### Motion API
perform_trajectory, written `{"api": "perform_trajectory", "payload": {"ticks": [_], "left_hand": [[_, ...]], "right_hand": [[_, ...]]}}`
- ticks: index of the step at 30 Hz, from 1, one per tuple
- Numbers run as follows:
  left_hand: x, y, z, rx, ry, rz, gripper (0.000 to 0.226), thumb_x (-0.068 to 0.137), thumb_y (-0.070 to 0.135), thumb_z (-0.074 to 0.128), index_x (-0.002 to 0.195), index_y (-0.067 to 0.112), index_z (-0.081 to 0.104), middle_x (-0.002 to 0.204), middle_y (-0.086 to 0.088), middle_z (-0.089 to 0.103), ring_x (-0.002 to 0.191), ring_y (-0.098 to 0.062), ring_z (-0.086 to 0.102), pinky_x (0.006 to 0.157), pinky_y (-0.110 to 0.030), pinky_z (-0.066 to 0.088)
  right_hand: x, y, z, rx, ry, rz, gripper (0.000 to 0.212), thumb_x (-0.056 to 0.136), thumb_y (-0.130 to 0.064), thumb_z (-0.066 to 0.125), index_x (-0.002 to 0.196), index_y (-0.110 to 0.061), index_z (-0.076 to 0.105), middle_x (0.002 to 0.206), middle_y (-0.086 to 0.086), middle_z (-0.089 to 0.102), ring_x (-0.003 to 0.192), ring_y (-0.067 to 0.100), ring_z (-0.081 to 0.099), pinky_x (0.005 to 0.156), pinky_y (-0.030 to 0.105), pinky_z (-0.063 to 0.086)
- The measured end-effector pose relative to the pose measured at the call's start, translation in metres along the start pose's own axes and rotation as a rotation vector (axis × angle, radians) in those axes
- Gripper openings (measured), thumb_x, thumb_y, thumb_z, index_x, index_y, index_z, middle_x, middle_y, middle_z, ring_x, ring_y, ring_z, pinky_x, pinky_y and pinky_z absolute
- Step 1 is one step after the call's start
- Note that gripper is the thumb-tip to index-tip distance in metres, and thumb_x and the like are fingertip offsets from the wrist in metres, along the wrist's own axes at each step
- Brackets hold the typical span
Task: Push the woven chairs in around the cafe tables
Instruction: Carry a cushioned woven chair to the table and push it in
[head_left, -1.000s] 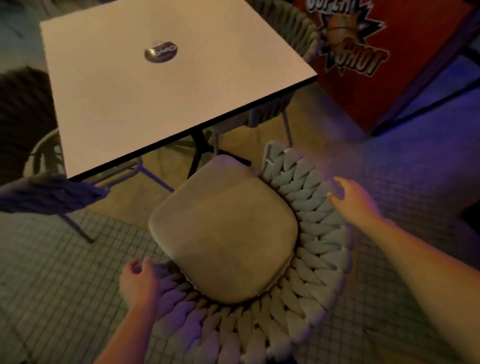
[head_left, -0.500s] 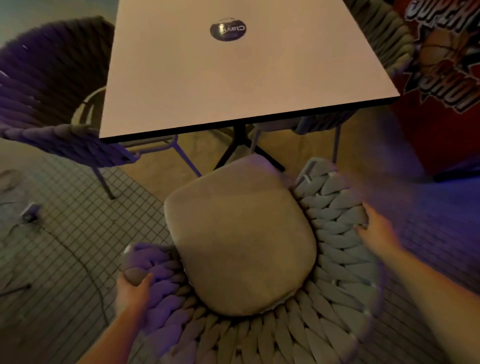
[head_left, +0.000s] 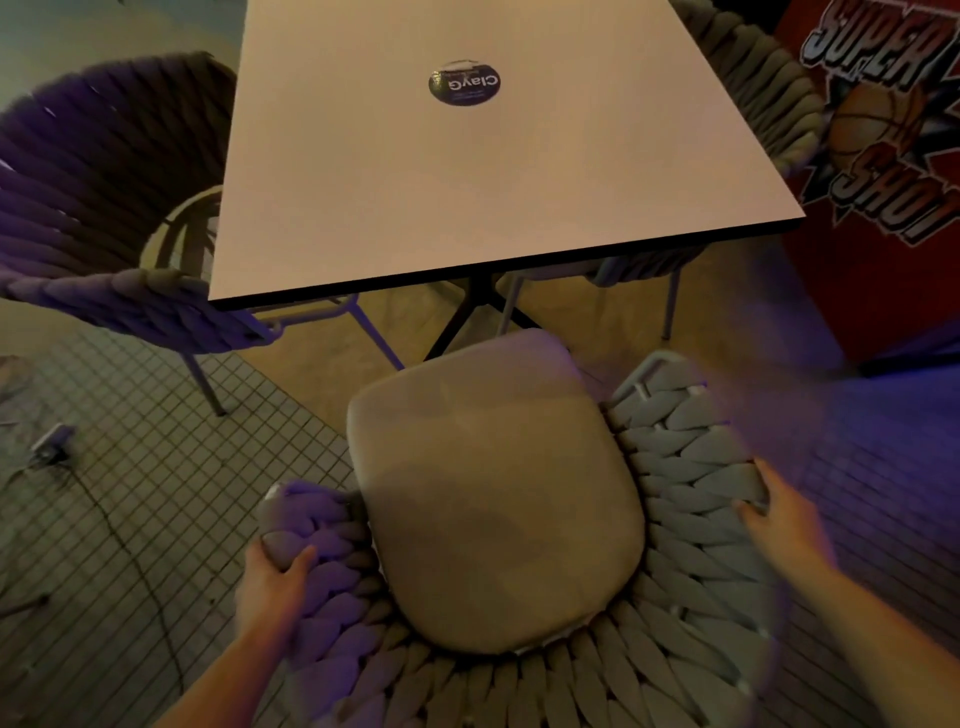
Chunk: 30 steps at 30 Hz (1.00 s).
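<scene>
A woven chair (head_left: 691, 525) with a beige seat cushion (head_left: 493, 488) stands right below me, its front edge close to the near side of the square cafe table (head_left: 467, 182). My left hand (head_left: 272, 577) grips the left end of the chair's woven rim. My right hand (head_left: 784, 519) holds the rim on the right side. The cushion's front reaches the table's black cross base (head_left: 478, 306) but does not sit under the tabletop.
A second woven chair (head_left: 104, 208) is tucked at the table's left, a third (head_left: 763, 104) at its right. A red arcade cabinet (head_left: 893, 182) stands to the right. A cable and a small device (head_left: 52, 447) lie on the tiled floor at left.
The chair has turned to face the table squarely and moved closer to it. Both hands went from resting near the rim to gripping it.
</scene>
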<state>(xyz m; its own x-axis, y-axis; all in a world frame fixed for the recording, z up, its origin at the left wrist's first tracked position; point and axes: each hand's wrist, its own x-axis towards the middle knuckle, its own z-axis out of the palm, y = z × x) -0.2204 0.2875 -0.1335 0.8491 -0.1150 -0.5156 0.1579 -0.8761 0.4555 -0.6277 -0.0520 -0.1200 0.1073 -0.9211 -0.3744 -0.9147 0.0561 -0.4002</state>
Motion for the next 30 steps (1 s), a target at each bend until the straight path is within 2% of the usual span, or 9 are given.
{"api": "perform_trajectory", "payload": {"ticks": [2, 6, 12, 15, 19, 21, 27, 30], "left_hand": [[0.004, 0.008, 0.004, 0.014, -0.019, 0.017, 0.042, 0.081, 0.037, 0.067, 0.110, 0.016, 0.044, 0.105, -0.023, 0.063, 0.084, -0.033, 0.053, 0.071, -0.039, 0.041], [0.018, 0.029, 0.012, 0.020, -0.043, 0.061, 0.042, 0.082, 0.038, 0.065, 0.113, 0.017, 0.045, 0.106, -0.019, 0.062, 0.089, -0.035, 0.055, 0.071, -0.038, 0.040], [0.042, 0.059, 0.020, 0.032, -0.058, 0.117, 0.044, 0.083, 0.037, 0.064, 0.116, 0.015, 0.046, 0.103, -0.015, 0.063, 0.085, -0.033, 0.056, 0.070, -0.039, 0.044], [0.050, 0.074, 0.023, 0.060, -0.063, 0.132, 0.041, 0.083, 0.037, 0.063, 0.111, 0.014, 0.046, 0.100, -0.017, 0.063, 0.083, -0.034, 0.056, 0.069, -0.039, 0.043], [0.059, 0.091, 0.029, 0.073, -0.074, 0.164, 0.047, 0.082, 0.037, 0.064, 0.119, 0.015, 0.045, 0.108, -0.021, 0.062, 0.091, -0.038, 0.058, 0.071, -0.038, 0.041], [0.062, 0.099, 0.031, 0.081, -0.084, 0.171, 0.048, 0.082, 0.038, 0.064, 0.119, 0.015, 0.044, 0.108, -0.022, 0.063, 0.089, -0.038, 0.058, 0.071, -0.039, 0.042], [0.065, 0.107, 0.034, 0.088, -0.098, 0.166, 0.048, 0.082, 0.038, 0.064, 0.118, 0.015, 0.044, 0.107, -0.023, 0.063, 0.092, -0.041, 0.060, 0.072, -0.041, 0.046], [0.065, 0.111, 0.035, 0.089, -0.104, 0.177, 0.050, 0.081, 0.038, 0.065, 0.121, 0.014, 0.044, 0.109, -0.023, 0.062, 0.093, -0.039, 0.060, 0.072, -0.038, 0.043]], "right_hand": [[-0.003, 0.009, -0.002, -0.021, 0.003, 0.029, 0.064, 0.082, -0.011, 0.068, 0.141, -0.009, 0.042, 0.127, 0.026, 0.059, 0.113, 0.041, 0.059, 0.091, 0.043, 0.046], [0.005, 0.017, -0.002, -0.016, 0.038, 0.089, 0.066, 0.080, -0.010, 0.071, 0.140, -0.008, 0.042, 0.123, 0.028, 0.061, 0.108, 0.042, 0.060, 0.088, 0.044, 0.046], [0.024, 0.020, 0.002, -0.015, 0.057, 0.135, 0.066, 0.082, -0.015, 0.069, 0.142, -0.013, 0.040, 0.123, 0.028, 0.060, 0.108, 0.043, 0.059, 0.089, 0.050, 0.048], [0.027, 0.017, 0.000, -0.002, 0.057, 0.133, 0.066, 0.083, -0.014, 0.068, 0.143, -0.011, 0.038, 0.127, 0.028, 0.058, 0.112, 0.044, 0.057, 0.093, 0.051, 0.046], [0.027, 0.014, -0.006, -0.028, 0.088, 0.122, 0.063, 0.084, -0.011, 0.067, 0.140, -0.005, 0.040, 0.126, 0.031, 0.057, 0.113, 0.046, 0.056, 0.093, 0.048, 0.044], [0.025, 0.012, -0.008, -0.037, 0.095, 0.118, 0.061, 0.084, -0.010, 0.067, 0.139, -0.003, 0.042, 0.123, 0.032, 0.059, 0.110, 0.047, 0.057, 0.091, 0.047, 0.045], [0.028, 0.013, -0.012, -0.048, 0.086, 0.116, 0.062, 0.085, -0.014, 0.066, 0.140, -0.003, 0.040, 0.122, 0.032, 0.059, 0.111, 0.046, 0.056, 0.090, 0.048, 0.045], [0.030, 0.015, -0.014, -0.054, 0.071, 0.138, 0.064, 0.085, -0.016, 0.066, 0.142, -0.004, 0.038, 0.123, 0.033, 0.058, 0.113, 0.047, 0.055, 0.093, 0.049, 0.043]]}}
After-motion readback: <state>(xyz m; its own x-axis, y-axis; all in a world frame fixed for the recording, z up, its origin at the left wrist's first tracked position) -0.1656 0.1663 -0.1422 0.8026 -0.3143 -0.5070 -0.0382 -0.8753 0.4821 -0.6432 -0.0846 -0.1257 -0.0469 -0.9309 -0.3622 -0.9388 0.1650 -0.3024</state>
